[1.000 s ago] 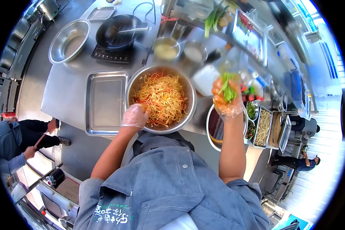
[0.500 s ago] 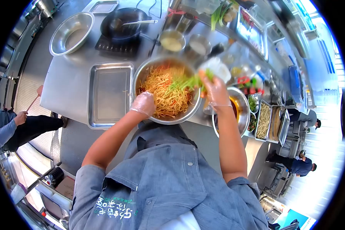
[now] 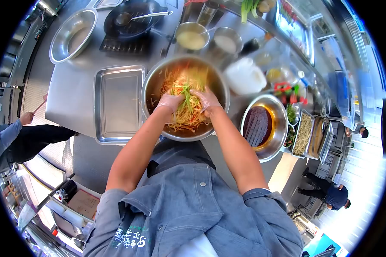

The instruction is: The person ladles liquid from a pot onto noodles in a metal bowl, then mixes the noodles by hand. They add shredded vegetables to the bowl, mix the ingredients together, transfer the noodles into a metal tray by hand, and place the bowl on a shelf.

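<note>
A steel mixing bowl (image 3: 221,79) holds a heap of noodles (image 3: 185,115) with orange shreds and green strips mixed in. My left hand (image 3: 172,102), in a clear plastic glove, is inside the bowl and grips noodles from the left side. Opposite it, my right hand (image 3: 206,100), gloved the same way, grips noodles from the right. Green strips (image 3: 185,91) lie on the noodles between the two hands. Fingertips of both hands are partly buried in the noodles.
A steel tray (image 3: 98,103) lies left of the bowl. To the right stand a bowl of dark sauce (image 3: 281,128), a white jug (image 3: 244,77) and trays of ingredients (image 3: 304,132). Behind are a wok (image 3: 116,25) and pots (image 3: 192,36). A person (image 3: 28,139) stands at left.
My right hand has moved left from the bowl's right rim into the noodles. The green strips it held now lie on the noodles. My left hand has shifted inward.
</note>
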Demonstrator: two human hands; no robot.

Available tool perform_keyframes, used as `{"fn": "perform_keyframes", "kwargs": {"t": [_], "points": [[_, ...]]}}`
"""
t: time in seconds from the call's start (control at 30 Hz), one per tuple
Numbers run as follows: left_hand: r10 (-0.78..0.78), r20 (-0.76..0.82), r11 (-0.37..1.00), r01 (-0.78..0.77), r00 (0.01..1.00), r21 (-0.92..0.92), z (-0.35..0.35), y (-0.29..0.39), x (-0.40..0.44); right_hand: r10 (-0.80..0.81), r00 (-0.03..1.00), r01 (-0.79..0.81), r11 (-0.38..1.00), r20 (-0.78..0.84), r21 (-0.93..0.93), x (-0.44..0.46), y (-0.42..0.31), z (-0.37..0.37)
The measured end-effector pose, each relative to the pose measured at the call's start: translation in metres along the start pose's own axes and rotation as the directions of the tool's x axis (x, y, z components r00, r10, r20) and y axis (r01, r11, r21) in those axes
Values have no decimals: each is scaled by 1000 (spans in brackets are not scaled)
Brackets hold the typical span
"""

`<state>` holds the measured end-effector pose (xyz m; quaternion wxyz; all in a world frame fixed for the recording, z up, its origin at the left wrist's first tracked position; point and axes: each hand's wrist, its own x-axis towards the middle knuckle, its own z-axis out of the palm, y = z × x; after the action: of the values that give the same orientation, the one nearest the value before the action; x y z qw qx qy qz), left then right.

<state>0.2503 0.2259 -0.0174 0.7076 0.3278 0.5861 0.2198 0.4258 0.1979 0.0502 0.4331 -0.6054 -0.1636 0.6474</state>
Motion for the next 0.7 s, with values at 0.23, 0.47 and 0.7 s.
{"fn": "perform_keyframes", "kwargs": {"t": [0.23, 0.47, 0.7], "points": [[161, -137, 892, -85, 977, 443, -14, 67, -64, -332, 943, 285, 846, -27, -450, -54, -46, -3], [327, 10, 724, -257, 945, 640, -18, 71, -98, -389, 912, 407, 815, 131, -413, -72, -50, -2], [83, -185, 761, 58, 979, 646, -32, 65, -5, -378, 914, 332, 497, 145, -802, 88, -12, -61]]}}
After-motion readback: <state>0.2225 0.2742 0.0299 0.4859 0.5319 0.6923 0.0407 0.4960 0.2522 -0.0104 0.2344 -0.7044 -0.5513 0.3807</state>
